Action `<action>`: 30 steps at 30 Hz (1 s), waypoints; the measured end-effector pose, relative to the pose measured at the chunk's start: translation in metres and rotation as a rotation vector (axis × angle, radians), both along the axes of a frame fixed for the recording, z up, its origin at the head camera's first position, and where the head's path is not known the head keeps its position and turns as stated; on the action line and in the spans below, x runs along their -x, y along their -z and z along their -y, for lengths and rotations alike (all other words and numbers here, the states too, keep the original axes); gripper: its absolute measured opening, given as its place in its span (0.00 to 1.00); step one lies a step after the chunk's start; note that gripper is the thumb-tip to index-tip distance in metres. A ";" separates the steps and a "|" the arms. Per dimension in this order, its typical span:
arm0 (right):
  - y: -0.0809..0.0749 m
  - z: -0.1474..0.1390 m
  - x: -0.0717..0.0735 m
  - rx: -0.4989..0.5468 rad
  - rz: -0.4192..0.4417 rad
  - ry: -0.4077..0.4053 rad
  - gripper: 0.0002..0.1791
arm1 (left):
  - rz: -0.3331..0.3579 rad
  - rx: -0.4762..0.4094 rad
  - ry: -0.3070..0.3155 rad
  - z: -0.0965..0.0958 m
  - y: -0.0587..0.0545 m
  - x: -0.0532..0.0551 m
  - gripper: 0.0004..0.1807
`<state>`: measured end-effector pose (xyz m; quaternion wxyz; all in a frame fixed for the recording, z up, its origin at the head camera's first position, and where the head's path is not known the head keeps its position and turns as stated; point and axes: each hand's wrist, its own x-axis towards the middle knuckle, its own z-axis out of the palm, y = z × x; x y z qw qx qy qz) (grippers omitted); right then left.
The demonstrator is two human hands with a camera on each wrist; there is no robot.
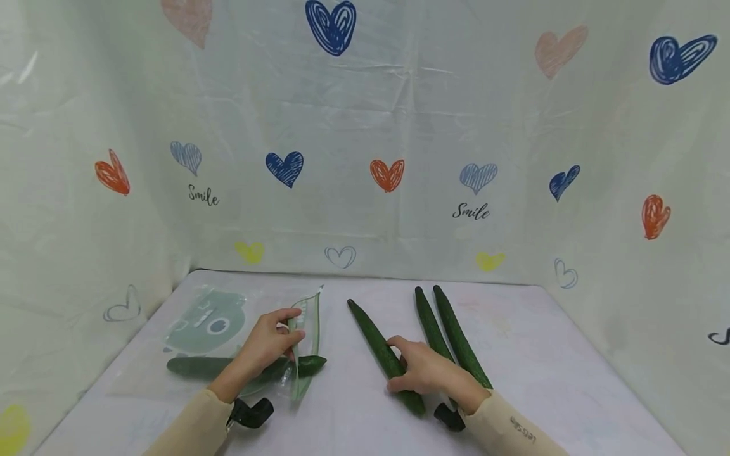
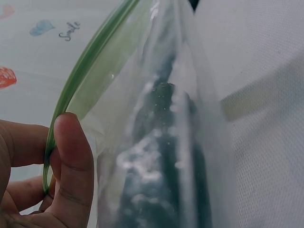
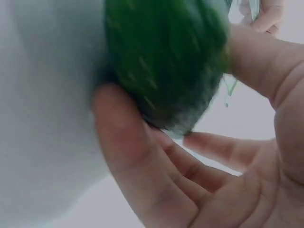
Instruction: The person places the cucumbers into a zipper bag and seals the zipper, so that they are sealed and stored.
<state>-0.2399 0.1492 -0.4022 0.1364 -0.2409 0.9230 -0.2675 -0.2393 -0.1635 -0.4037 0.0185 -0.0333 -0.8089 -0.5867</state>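
Observation:
A clear zip bag (image 1: 208,326) with a pale green printed face lies on the left of the table. Inside it is one dark green cucumber (image 1: 194,367), whose tip pokes toward the mouth. My left hand (image 1: 263,342) pinches the bag's green zip edge (image 2: 78,71) between thumb and fingers, and the mouth stands parted. Toward the middle, my right hand (image 1: 424,368) holds another cucumber (image 1: 371,334) with its thumb and fingers on either side. In the right wrist view, the fingers curl about the blunt end of that cucumber (image 3: 164,57).
Two more cucumbers, one on the left (image 1: 428,320) and one on the right (image 1: 456,326), lie side by side beyond my right hand. A white cloth (image 1: 547,361) covers the table. Behind it hangs a pale curtain (image 1: 422,126) printed with hearts.

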 end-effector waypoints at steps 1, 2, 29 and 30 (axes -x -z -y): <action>0.000 0.000 -0.001 0.006 0.006 0.006 0.40 | 0.002 0.000 0.001 0.000 0.000 0.000 0.28; 0.000 -0.001 -0.002 0.015 0.009 0.014 0.39 | 0.004 -0.002 -0.001 0.000 0.000 0.000 0.28; 0.000 -0.027 0.003 0.304 -0.257 0.090 0.25 | 0.026 0.002 -0.017 0.000 -0.001 0.002 0.28; 0.000 -0.029 0.004 0.313 -0.260 0.052 0.25 | 0.021 0.009 -0.014 0.000 -0.001 0.002 0.28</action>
